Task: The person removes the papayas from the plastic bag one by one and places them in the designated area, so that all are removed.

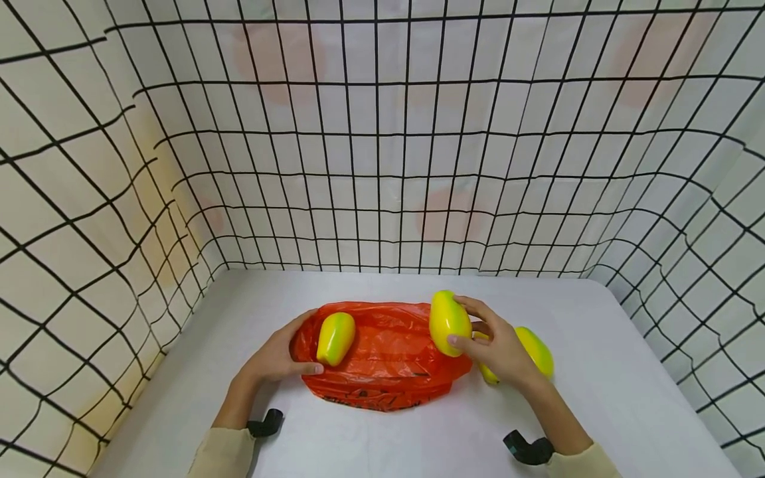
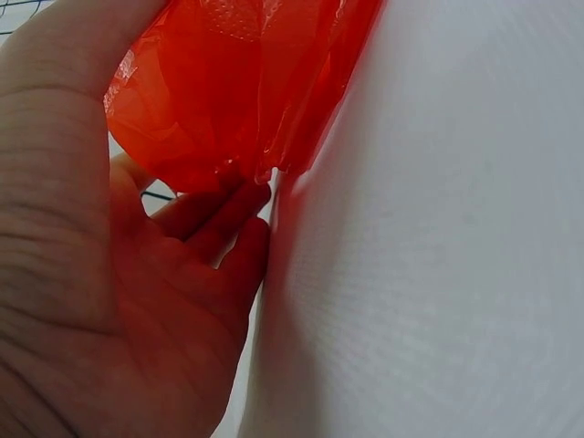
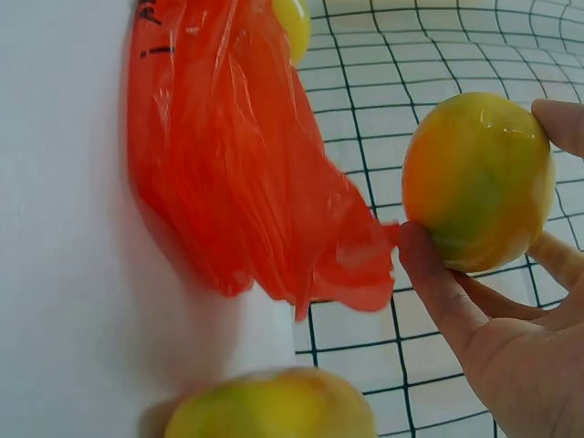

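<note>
A red plastic bag (image 1: 388, 338) lies spread on the table, with a yellow-green mango (image 1: 336, 338) on its left part. My left hand (image 1: 277, 352) holds the bag's left end, thumb at the front and fingers behind; the left wrist view shows those fingers (image 2: 214, 224) partly covered by red plastic. Above the bag's right end, my right hand (image 1: 499, 345) grips a second mango (image 1: 448, 323) between thumb and fingertips. That held mango (image 3: 479, 182) appears clear of the bag in the right wrist view. Another mango (image 1: 536, 352) lies on the table beyond the right hand.
Beside the right hand, more yellow fruit (image 1: 490, 376) shows, mostly hidden by it. The white table (image 1: 406, 445) is bordered by a black wire grid (image 1: 376, 159) at the back and both sides, with white sheeting behind.
</note>
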Tool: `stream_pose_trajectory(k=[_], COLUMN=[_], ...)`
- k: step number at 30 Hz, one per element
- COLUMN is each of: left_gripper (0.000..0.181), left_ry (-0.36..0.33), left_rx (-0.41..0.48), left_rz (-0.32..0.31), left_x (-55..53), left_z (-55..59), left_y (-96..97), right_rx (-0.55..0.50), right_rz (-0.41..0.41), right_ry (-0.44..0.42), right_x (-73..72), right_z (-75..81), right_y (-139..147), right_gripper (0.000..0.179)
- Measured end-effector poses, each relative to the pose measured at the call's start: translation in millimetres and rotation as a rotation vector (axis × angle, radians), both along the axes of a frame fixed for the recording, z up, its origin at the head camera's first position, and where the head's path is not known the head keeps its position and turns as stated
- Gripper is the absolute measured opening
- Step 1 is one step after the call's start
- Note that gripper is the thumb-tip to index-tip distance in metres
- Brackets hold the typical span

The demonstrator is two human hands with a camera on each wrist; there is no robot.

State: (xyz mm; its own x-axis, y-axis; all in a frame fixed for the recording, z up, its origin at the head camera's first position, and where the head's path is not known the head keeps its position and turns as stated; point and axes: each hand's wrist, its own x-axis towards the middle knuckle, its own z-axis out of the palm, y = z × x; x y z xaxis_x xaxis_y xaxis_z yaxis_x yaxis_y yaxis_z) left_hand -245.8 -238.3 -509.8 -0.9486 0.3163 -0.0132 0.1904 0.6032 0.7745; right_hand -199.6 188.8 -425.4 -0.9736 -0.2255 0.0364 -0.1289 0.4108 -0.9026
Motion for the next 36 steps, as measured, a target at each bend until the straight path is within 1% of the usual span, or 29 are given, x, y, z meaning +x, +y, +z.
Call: stream_pose_trajectory(k=[6,11,14,18,21,26,32,36], left_gripper=[0.110,0.110,0.110,0.110,0.110,0.109,0.110,0.109], left_ry=[0.008,0.006,0.000,-0.003,0.003,0.025,0.027,0.029], left_rx=[0.008,-0.010,-0.005,-0.014,-0.022,-0.021,-0.031,-0.023], left_rz=[-0.007,0.001,0.013,0.023,0.014,-0.002,-0.003,-0.006], left_x=[1.3,2.1,2.8,3.0,1.8,-0.6,-0.5,0.0], left_z=[0.9,-1.3,-2.0,-1.5,-1.0,-1.2,-1.6,-1.0], left_y=[-0.4,2.2,2.9,2.3,1.8,0.5,0.2,0.3], right_rx=[0.030,0.068,0.083,0.089,0.104,0.130,0.146,0.171], right_rz=[-0.015,-0.033,-0.039,-0.052,-0.074,-0.100,-0.116,-0.134], right_ry=[0.047,0.088,0.108,0.096,0.091,0.108,0.111,0.133], right_x=[3.2,5.8,7.6,9.8,11.1,12.8,16.9,18.3], right_z=[-0.2,1.3,3.0,4.4,4.9,5.1,3.8,4.0], right_y=[18.5,35.5,43.8,54.6,63.5,76.9,89.1,97.2], right_gripper=[0.064,0.063,0.063,0.064,0.065,0.065,0.065,0.064])
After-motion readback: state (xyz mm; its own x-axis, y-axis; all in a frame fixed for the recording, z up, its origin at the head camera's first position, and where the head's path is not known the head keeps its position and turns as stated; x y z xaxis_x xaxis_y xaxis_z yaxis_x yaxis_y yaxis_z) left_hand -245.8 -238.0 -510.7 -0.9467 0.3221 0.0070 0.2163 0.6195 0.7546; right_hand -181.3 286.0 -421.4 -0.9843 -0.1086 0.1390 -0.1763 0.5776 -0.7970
